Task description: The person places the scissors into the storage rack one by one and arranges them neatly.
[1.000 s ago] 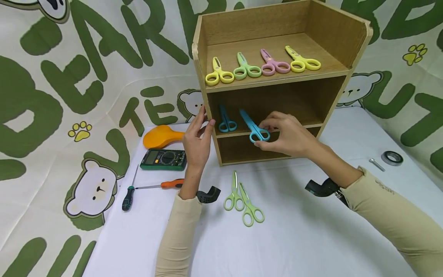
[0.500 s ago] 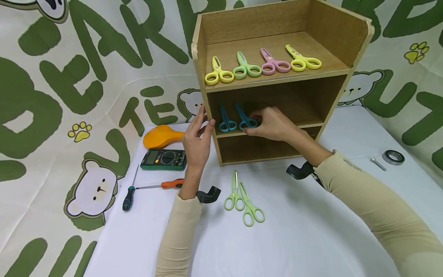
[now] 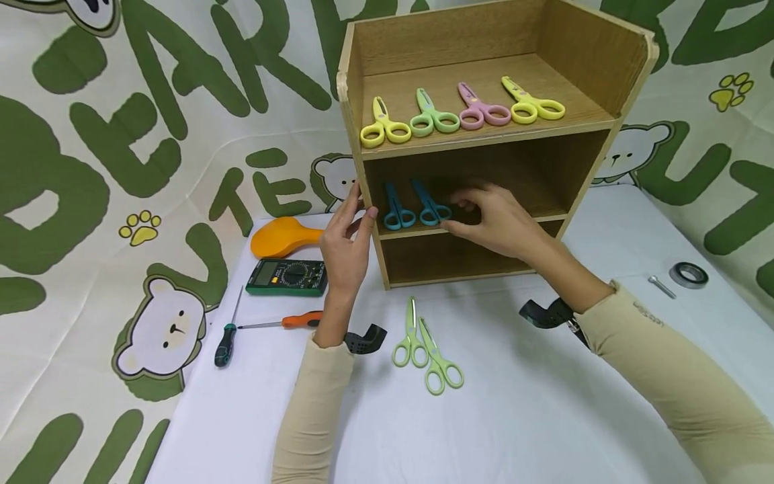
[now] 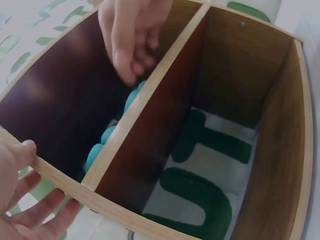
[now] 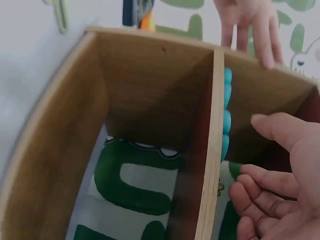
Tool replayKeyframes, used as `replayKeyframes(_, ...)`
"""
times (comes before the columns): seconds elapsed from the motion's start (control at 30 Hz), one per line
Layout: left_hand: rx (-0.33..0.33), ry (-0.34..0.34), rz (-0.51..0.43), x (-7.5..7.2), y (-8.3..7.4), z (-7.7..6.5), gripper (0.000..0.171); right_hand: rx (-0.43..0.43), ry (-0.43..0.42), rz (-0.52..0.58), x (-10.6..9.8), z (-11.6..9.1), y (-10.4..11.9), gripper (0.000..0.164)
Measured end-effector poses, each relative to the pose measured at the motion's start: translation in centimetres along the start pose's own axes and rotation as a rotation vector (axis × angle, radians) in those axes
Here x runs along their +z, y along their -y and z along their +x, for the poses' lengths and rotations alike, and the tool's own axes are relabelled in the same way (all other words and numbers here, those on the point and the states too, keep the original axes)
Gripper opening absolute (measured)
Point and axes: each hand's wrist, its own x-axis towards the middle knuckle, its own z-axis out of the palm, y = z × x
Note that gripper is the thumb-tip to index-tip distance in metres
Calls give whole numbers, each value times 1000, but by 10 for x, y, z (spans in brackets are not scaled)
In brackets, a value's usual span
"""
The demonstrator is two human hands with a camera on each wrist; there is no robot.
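Two pairs of blue scissors lie side by side on the middle shelf of a wooden shelf unit (image 3: 471,274): the left blue scissors (image 3: 399,218) and the right blue scissors (image 3: 433,214), handles toward the front edge. My right hand (image 3: 498,222) is just right of the second pair, holding nothing, thumb and fingers apart. In the right wrist view the right hand (image 5: 285,180) hovers apart from the blue handles. My left hand (image 3: 346,245) rests against the unit's left side panel, fingers extended; the left wrist view shows the left hand (image 4: 25,195) at the panel's edge.
On the top shelf lie yellow scissors (image 3: 381,129), green scissors (image 3: 432,119), pink scissors (image 3: 482,114) and more yellow scissors (image 3: 532,107). Two light-green scissors (image 3: 444,370) lie in front. Leftward are a multimeter (image 3: 285,277), screwdrivers (image 3: 225,346) and an orange paddle-like object (image 3: 281,238); rightward, tape (image 3: 688,275) and a bolt (image 3: 662,287).
My right hand carried the second blue scissors left onto the middle shelf beside the first, let go, and drew back to the right. The left hand stayed at the side panel.
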Motion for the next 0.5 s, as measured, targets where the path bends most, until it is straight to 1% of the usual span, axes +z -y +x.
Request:
replayKeyframes(0.07,16,-4,0,1,6,0,49,-48,-42,-11,2,-17,1,40)
replayKeyframes(0.13,27,-5,-2,3,15,0,49,-93,-50,-21,9,-37,2,37)
replayKeyframes(0.27,24,-1,-8,4,33,0,51,-156,15,-38,32,-75,6,37)
replayKeyframes(0.33,19,4,-15,4,36,-1,51,-171,56,-44,44,-92,8,38)
replayKeyframes(0.43,23,11,-22,3,38,-1,51,-200,89,-54,61,-112,9,39)
replayKeyframes(0.47,26,13,-22,3,37,-1,51,-211,96,-53,66,-117,8,38)
replayKeyframes(0.5,23,14,-19,3,32,-1,51,-220,103,-54,71,-122,8,38)
